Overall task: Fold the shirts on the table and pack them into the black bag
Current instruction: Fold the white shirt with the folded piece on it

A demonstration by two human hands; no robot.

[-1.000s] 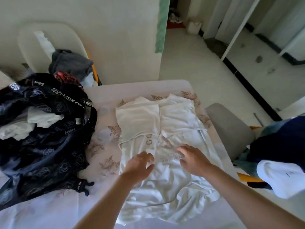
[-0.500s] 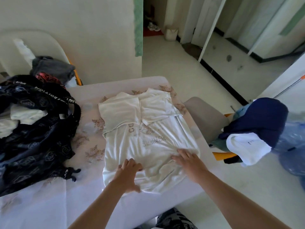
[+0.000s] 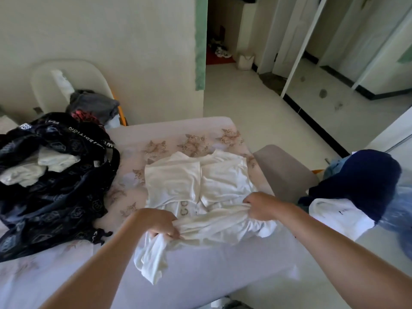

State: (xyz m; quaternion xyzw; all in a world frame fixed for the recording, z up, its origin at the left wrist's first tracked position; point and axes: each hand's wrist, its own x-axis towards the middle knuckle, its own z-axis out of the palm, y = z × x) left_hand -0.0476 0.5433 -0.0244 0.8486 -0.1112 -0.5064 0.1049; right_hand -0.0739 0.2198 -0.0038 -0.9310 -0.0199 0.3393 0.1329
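Head view: I see the left hand (image 3: pixel 161 221) and the right hand (image 3: pixel 260 205) each gripping the near hem of the white shirt (image 3: pixel 200 181), fabric bunched between them. It lies on the surface (image 3: pixel 223 264), sleeves folded in; the black bag (image 3: pixel 55 197) lies open to its left.

Left of black bag (image 3: pixel 55 197) off-frame.

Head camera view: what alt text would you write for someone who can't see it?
A person's left hand and right hand grip the bunched lower edge of a white shirt lying on a table, its sleeves already folded in. An open black bag holding white clothes lies to its left.
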